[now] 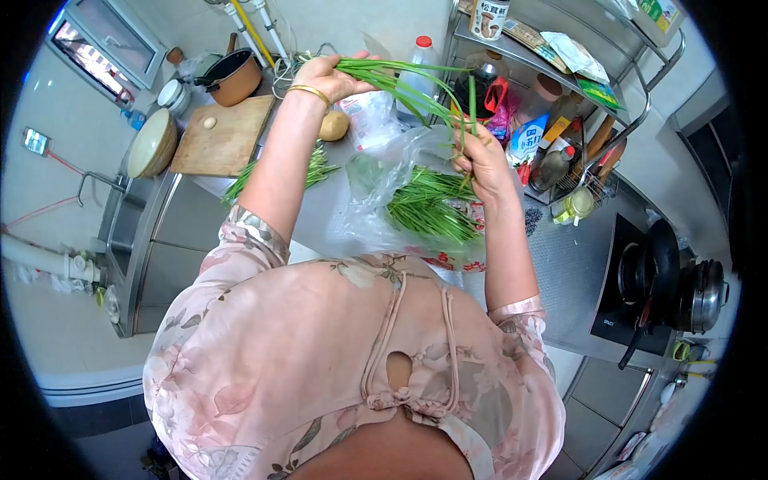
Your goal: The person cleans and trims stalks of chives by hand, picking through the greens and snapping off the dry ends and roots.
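My left hand (324, 78) is closed round the lower end of a bunch of garlic chives (392, 78), raised above the counter. The long green leaves stretch across to the right and bend down near their ends. My right hand (484, 164) pinches a few of those leaves near their ends. Below it, a clear plastic bag (364, 180) lies spread open with a larger heap of garlic chives (436, 208) in it. More garlic chives (318, 166) lie on the counter, partly hidden behind my left forearm. A round yellowish potato-like item (334, 126) sits near my left wrist.
To the left are a wooden cutting board (228, 144) with a small pale item, a brown pot (238, 80) and a basin (152, 146). A metal rack (552, 76) with bottles and packets stands at the back right. A stove (612, 308) with pans is at far right.
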Available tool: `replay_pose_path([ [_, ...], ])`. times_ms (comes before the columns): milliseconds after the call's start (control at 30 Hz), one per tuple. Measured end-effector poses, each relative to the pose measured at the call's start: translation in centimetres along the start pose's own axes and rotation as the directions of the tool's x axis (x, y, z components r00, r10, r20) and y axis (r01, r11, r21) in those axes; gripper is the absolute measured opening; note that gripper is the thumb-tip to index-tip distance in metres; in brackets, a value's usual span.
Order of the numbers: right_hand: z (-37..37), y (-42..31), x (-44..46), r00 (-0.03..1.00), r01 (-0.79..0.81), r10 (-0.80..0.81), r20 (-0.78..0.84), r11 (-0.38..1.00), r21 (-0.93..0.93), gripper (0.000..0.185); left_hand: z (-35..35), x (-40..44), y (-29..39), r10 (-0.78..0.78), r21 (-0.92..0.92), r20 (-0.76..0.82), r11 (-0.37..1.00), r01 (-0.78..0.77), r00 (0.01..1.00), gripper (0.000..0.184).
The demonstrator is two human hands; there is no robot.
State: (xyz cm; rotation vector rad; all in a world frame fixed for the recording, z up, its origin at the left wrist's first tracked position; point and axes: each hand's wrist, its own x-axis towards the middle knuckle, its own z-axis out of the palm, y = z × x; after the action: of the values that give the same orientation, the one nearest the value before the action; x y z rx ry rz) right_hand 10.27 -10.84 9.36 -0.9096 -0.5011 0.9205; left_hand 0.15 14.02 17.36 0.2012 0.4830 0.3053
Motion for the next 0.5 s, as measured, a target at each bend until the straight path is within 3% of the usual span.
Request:
replay_pose_path([
  [133,1.6,-1.1,1.2,1.000,0.020,-0.022,0.000,0.923,-0.385,0.026,0.1,0.6,-0.3,-0.046,-0.011,0.028,0.999,0.046,0.999,0.045],
  [233,3.8,-1.6,1.9,0.998,0.063,-0.067,0.009,0.871,-0.487,0.030,0.2,0.9,-0.6,-0.032,0.025,0.015,0.999,0.032,0.999,0.045],
  [333,4.9,-2.1,2.5,1.000,0.031,-0.029,0.013,0.870,-0.492,0.029,0.5,0.6,-1.3,-0.025,0.058,0.000,0.998,0.025,1.000,0.045],
  [433,5.0,-1.5,3.5,0.999,0.049,-0.037,0.035,0.873,-0.486,0.026,1.8,-0.7,-2.8,0.079,0.127,-0.058,0.989,-0.071,0.995,0.044],
  [500,4.3,-0.6,4.4,0.998,0.043,-0.019,0.060,0.904,-0.425,0.031,0.4,0.7,-1.7,-0.037,0.122,0.002,0.992,0.037,0.999,0.042],
])
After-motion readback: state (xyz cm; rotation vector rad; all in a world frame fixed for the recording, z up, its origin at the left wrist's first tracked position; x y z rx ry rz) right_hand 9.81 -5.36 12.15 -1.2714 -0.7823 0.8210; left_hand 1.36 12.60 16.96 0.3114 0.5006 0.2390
